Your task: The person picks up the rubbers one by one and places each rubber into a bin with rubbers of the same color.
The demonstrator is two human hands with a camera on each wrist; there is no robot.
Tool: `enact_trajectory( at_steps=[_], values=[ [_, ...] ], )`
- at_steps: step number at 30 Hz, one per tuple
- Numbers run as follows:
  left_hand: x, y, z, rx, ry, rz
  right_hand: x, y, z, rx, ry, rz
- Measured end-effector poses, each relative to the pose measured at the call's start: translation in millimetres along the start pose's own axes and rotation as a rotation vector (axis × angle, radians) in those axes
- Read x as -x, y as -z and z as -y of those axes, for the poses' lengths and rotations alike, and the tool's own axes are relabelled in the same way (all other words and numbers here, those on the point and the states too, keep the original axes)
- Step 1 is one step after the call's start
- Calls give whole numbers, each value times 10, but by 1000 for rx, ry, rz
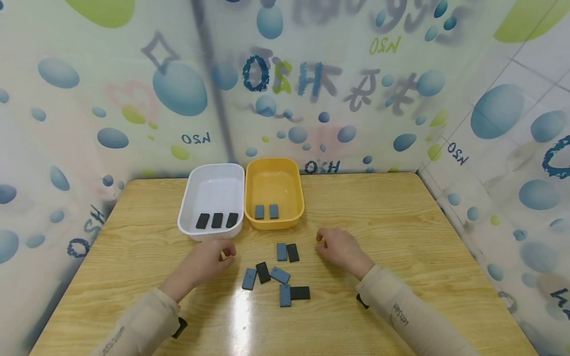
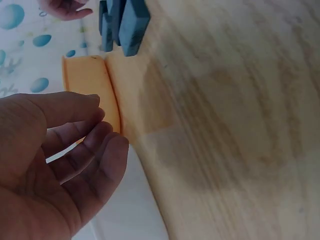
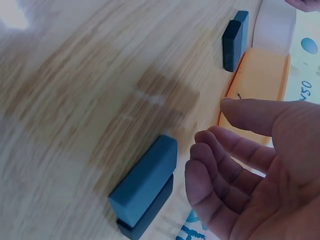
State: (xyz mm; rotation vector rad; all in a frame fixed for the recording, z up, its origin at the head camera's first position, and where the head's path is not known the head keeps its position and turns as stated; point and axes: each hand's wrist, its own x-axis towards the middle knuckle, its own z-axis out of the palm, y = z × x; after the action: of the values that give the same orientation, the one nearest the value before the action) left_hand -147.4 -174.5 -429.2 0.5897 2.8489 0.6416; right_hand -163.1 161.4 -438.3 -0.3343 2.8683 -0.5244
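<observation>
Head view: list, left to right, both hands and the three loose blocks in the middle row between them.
Left hand, upright-lying blue-gray block, black block, slanted blue-gray block, right hand.

Blue block (image 2: 134,27) partly outside left-wrist view

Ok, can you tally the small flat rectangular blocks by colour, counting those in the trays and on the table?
Blue-grey rectangular blocks: 6 (4 on the wood-grain table, 2 in the yellow rounded-corner tray)
Black rectangular blocks: 6 (3 on the table, 3 in the white rounded-corner tray)
Total: 12
</observation>
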Motion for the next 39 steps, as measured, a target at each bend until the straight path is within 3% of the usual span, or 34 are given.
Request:
enact_trajectory(
  at_steps=[10, 26, 39],
  values=[
    [51, -98, 65, 17, 79, -1, -38, -81, 114, 45, 40, 20],
    [59, -155, 140, 26, 61, -25, -174, -223, 582, 127, 156, 36],
    [64, -154, 123, 31, 58, -38, -259, -349, 826, 155, 119, 4]
  ],
)
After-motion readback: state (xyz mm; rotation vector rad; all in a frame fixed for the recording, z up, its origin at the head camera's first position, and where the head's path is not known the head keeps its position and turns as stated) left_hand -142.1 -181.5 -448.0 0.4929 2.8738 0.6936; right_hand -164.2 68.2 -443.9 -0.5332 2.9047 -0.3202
